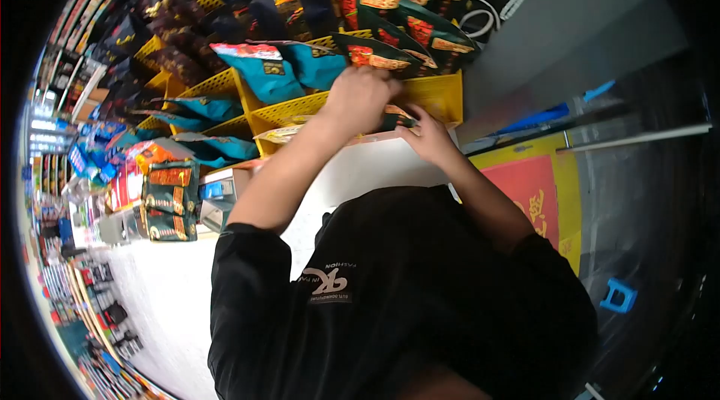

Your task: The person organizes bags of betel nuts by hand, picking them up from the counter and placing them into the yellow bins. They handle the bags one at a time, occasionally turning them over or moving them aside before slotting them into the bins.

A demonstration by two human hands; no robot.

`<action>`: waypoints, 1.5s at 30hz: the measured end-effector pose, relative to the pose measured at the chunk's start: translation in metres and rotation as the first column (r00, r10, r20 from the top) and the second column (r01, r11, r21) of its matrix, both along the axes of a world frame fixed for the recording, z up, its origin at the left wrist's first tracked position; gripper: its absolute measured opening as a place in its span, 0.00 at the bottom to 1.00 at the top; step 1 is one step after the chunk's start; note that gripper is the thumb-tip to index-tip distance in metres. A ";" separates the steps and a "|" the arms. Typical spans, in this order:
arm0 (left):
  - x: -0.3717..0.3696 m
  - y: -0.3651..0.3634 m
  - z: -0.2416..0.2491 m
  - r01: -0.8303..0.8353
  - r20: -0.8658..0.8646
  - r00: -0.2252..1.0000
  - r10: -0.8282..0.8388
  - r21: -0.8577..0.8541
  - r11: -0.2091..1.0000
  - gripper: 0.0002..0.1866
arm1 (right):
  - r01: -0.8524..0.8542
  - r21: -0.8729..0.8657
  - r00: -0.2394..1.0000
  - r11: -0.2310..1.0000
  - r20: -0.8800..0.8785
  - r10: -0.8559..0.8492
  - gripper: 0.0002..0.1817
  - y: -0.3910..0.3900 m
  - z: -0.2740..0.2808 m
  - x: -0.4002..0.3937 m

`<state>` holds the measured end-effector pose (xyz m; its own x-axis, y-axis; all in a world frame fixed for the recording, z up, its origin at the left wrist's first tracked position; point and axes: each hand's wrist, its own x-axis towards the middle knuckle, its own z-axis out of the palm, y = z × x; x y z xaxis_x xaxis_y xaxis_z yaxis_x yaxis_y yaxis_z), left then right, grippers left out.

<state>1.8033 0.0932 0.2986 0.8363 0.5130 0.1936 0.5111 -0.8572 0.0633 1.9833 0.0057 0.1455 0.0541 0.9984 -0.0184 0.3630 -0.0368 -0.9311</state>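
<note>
My left hand [364, 96] reaches over the front of a yellow perforated shelf tray [439, 96], close to a dark green bag [375, 53] with red and gold print. Its fingers are bent down, partly hidden and blurred. Lower and to the right, my right hand [430, 137] has its thumb and fingers around the edge of a dark packet [396, 118] with orange print. That packet lies low at the tray's front, partly covered by my left hand and forearm. Left of my left hand, two teal bags [274, 77] lean in the tray.
Several dark bags [292, 10] fill the rows behind. More teal bags [214, 107] lie in compartments to the left. Dark green packs [171, 201] hang or stand beyond my left forearm. A grey panel [570, 47] borders the right side, and a blue stool [619, 296] stands lower right.
</note>
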 end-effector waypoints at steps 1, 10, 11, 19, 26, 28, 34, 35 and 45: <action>-0.012 -0.015 0.010 -0.035 -0.003 0.999 0.035 0.000 0.999 0.16 | -0.022 -0.038 1.000 0.999 -0.017 0.022 0.34 0.004 -0.010 0.002; -0.257 -0.090 -0.057 -0.798 0.558 0.142 0.818 -0.424 0.428 0.11 | 0.059 0.086 0.961 0.995 -0.275 -0.034 0.17 -0.019 -0.017 0.051; -0.300 -0.096 -0.076 -0.743 0.646 0.009 0.763 -0.506 0.438 0.11 | 0.045 0.082 0.962 0.996 -0.271 -0.021 0.17 -0.024 -0.012 0.054; -0.465 -0.134 -0.108 -0.851 0.278 -0.474 0.835 -0.388 -0.354 0.37 | -0.235 -0.166 0.971 0.958 -0.070 0.227 0.05 -0.050 -0.012 0.045; -0.439 -0.090 -0.116 -0.861 -0.072 -0.392 0.917 -0.323 -0.393 0.42 | -0.258 -0.220 0.966 0.941 -0.034 0.257 0.07 -0.062 -0.001 0.014; -0.445 -0.083 -0.121 -0.867 -0.063 -0.384 0.921 -0.318 -0.383 0.42 | -0.249 -0.189 0.967 0.950 -0.109 0.232 0.07 -0.067 -0.003 0.013; -0.500 -0.064 -0.144 -0.131 0.217 -0.656 0.723 -0.976 0.174 0.10 | -0.244 -0.189 0.970 0.951 -0.055 0.238 0.07 -0.069 0.003 0.024; -0.475 -0.065 -0.110 -0.009 0.320 -0.627 0.710 -0.915 0.404 0.08 | -0.238 -0.189 0.971 0.953 -0.058 0.231 0.07 -0.069 0.005 0.025; -0.269 -0.157 -0.017 -0.168 0.897 -0.219 0.384 -0.423 0.891 0.29 | -0.659 -0.114 0.596 0.743 -0.682 0.424 0.23 -0.055 0.066 -0.038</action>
